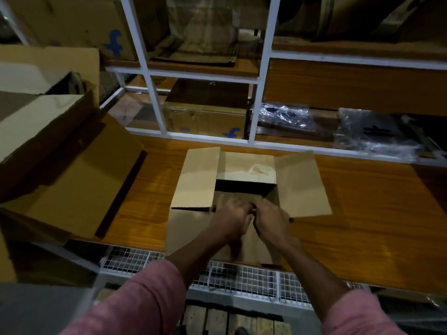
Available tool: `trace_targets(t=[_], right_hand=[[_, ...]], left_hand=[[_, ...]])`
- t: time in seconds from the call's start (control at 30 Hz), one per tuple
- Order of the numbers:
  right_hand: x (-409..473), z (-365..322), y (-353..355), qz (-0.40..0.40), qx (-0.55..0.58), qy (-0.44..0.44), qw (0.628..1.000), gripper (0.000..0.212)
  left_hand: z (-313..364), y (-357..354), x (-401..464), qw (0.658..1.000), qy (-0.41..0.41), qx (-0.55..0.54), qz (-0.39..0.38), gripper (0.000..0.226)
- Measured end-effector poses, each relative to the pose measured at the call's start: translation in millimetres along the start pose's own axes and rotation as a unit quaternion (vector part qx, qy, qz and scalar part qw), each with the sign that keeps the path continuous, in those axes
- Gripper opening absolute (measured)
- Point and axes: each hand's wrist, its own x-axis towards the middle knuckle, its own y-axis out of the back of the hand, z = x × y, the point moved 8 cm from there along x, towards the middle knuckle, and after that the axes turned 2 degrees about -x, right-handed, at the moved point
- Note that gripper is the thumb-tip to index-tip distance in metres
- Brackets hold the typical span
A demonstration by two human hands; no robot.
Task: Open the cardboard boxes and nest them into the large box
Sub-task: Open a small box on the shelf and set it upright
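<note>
Looks like the opening step is in hand: the small box [246,187] sits mid-surface near the front edge, side and far flaps splayed. Both hands, left hand [229,220] and right hand [272,220], meet at its near flap; can't tell what either grip holds, too blurry. Next I'd guess it goes into the large box [72,170] at the left edge.

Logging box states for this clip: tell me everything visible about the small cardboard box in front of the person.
The small cardboard box is plain brown corrugated board, standing upright on the wooden table, mouth up. Its left, right and far flaps are spread outward; the near flap hangs toward the person. The inside is dark. The left hand and right hand meet at its near edge, fingers blurred, so the grip is unclear.
</note>
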Motion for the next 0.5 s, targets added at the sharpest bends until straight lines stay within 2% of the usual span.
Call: trace_targets(t=[0.1,0.13,0.2,0.3,0.4,0.5], right_hand=[[-1.8,6.8,0.3,-0.005,0.018,-0.004,1.0,0.028],[-2.1,6.9,-0.6,-0.01,0.023,-0.004,1.0,0.028],[-1.4,5.9,-2.5,-0.019,0.024,-0.009,0.999,0.028],[3.3,4.1,-1.8,-0.045,0.011,-0.024,0.999,0.032],[14.1,1.4,-8.0,-0.121,0.001,-0.041,0.992,0.031],[25.1,-5.6,-12.7,-0.178,0.004,-0.033,0.983,0.036]], left_hand=[[-27.7,27.4,-2.0,0.99,0.069,0.1,0.068,0.042],[-43.3,32.8,-3.4,0.986,0.107,0.114,0.063,0.042],[-82.7,38.4,-7.7,0.971,0.214,0.101,0.041,0.051],[-126.4,38.9,-23.7,0.943,0.323,0.048,0.061,0.062],[-138.6,36.5,-30.5,0.924,0.372,-0.024,0.086,0.069],[-142.9,39.6,-34.0,0.919,0.384,0.009,0.09,0.062]])
